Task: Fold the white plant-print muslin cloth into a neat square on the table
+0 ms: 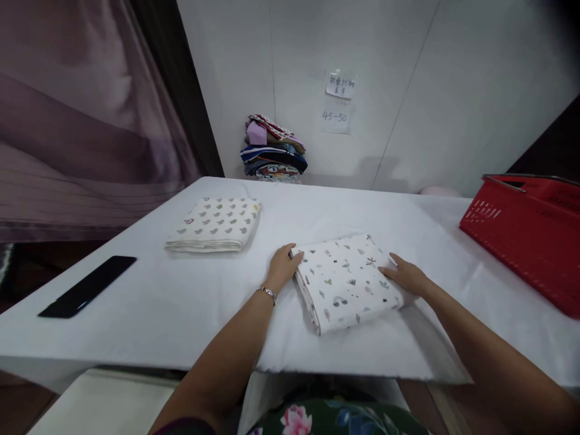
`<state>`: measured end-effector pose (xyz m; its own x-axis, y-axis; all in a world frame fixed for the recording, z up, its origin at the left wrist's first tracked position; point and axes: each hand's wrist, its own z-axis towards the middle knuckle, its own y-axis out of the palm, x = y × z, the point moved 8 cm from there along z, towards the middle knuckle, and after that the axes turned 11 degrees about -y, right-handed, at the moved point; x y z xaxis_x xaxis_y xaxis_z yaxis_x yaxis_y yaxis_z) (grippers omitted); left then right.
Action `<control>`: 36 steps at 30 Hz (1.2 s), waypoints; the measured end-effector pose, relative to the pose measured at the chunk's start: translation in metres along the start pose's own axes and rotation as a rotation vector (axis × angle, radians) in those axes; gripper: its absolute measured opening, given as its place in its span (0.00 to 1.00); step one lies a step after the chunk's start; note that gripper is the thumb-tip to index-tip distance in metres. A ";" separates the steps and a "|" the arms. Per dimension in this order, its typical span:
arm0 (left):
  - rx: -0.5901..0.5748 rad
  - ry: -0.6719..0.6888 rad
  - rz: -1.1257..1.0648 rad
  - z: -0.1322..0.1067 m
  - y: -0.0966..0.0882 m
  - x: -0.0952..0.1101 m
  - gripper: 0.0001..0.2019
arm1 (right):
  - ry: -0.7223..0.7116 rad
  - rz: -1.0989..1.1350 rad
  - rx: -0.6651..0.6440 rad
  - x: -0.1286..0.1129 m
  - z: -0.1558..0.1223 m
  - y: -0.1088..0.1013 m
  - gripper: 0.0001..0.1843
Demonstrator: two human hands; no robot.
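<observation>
A folded white cloth (348,281) with small grey plant and rainbow prints lies slightly turned on the table in front of me. My left hand (283,267) is closed on its far left corner, the thumb on top and the other fingers partly hidden at the edge. On the cloth's right side rests my right hand (406,277), its visible fingers apart and touching the top; its remaining fingers are hidden. To the left, a second folded white cloth (217,223) with rows of grey motifs lies apart from both hands.
The table (181,302) has a white cover. A black flat object (90,287) lies at its left and a red basket (530,235) stands at its right. Folded fabrics (274,151) are stacked by the back wall, beside paper signs (339,99). A curtain (90,133) hangs left.
</observation>
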<state>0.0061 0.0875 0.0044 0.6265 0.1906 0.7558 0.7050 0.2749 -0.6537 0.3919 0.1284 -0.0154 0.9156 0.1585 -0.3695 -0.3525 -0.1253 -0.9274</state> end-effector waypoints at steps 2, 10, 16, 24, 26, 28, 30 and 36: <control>0.001 -0.008 -0.005 0.000 -0.001 0.001 0.22 | -0.019 0.011 -0.022 0.001 0.005 0.001 0.41; -0.061 0.070 0.054 -0.018 0.019 0.026 0.17 | -0.118 -0.193 0.178 -0.021 0.073 -0.075 0.36; -0.126 0.196 0.073 -0.032 0.035 0.043 0.17 | -0.187 -0.196 0.317 -0.059 0.101 -0.078 0.30; -0.084 0.298 -0.018 -0.031 0.033 0.041 0.20 | -0.336 0.335 0.432 -0.071 0.003 -0.038 0.14; -0.090 0.397 -0.007 -0.037 0.033 0.048 0.21 | -0.390 0.359 0.496 -0.075 -0.035 -0.037 0.11; -0.123 0.496 0.031 -0.043 0.035 0.054 0.22 | -0.442 0.330 0.524 -0.081 -0.069 -0.032 0.10; -0.158 0.551 0.067 -0.047 0.039 0.058 0.21 | -0.460 0.292 0.526 -0.085 -0.096 -0.024 0.09; -0.192 0.544 0.101 -0.046 0.043 0.058 0.19 | -0.396 0.152 0.493 -0.087 -0.124 -0.004 0.16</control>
<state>0.0878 0.0669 0.0185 0.7384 -0.3187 0.5943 0.6488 0.0950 -0.7550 0.3379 -0.0062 0.0279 0.7409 0.5356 -0.4053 -0.6066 0.2744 -0.7462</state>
